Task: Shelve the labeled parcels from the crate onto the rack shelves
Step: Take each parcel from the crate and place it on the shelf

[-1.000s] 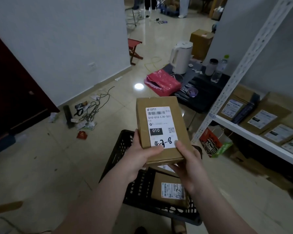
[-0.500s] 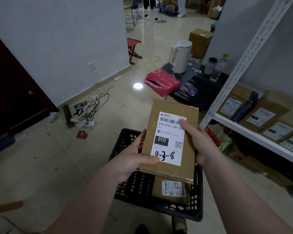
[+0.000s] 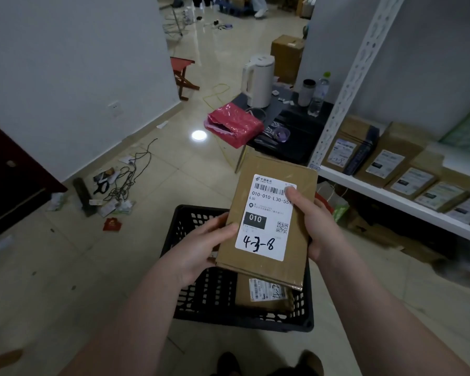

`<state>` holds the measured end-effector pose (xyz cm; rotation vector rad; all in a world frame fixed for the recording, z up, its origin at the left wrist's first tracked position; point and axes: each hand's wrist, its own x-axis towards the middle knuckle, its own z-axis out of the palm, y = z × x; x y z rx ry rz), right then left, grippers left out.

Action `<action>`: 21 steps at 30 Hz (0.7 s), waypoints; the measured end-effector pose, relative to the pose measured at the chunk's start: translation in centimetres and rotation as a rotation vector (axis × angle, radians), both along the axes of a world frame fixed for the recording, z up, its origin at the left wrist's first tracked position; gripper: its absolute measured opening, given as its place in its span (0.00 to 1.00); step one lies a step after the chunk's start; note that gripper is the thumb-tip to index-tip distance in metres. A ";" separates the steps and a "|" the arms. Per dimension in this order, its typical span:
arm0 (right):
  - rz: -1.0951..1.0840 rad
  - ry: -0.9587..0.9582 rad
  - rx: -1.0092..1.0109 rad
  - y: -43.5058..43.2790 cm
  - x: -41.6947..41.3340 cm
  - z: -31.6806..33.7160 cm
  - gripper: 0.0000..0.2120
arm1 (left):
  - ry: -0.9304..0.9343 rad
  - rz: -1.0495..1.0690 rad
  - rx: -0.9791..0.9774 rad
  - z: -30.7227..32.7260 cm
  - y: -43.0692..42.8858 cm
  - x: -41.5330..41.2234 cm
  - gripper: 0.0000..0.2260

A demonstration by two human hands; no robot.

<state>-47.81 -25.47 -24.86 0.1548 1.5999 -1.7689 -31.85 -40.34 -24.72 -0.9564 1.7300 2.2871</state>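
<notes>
Holding the parcel [image 3: 266, 221] above the crate [image 3: 190, 229] in both hands, I keep its label up; my left hand [image 3: 201, 248] clamps its left edge, thumb on top; my right hand [image 3: 314, 226] grips the right edge, thumb now further up over the barcode; the parcel has tilted a little more toward the rack shelf [image 3: 391, 199] than half a second ago; another parcel [image 3: 266, 294] lies in the crate beneath.
</notes>
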 end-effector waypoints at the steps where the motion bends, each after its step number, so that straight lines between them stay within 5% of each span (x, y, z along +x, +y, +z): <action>1: -0.008 0.001 -0.003 0.7 -0.1 0.0 0.29 | -0.006 0.004 -0.007 0.2 0.5 -0.3 0.29; 8: -0.065 -0.005 0.013 7.5 -1.1 0.7 0.27 | -0.015 -0.021 -0.002 2.4 5.9 -3.6 0.11; 14: -0.067 0.056 0.107 18.3 -1.2 1.0 0.29 | -0.007 -0.020 0.036 2.7 14.8 -8.1 0.12; 18: -0.083 0.153 0.149 27.8 -0.6 1.6 0.42 | 0.028 -0.159 -0.076 3.0 24.4 -10.6 0.11; 21: -0.134 0.258 0.185 34.6 -0.6 2.3 0.43 | 0.077 -0.269 -0.213 2.5 32.1 -12.5 0.16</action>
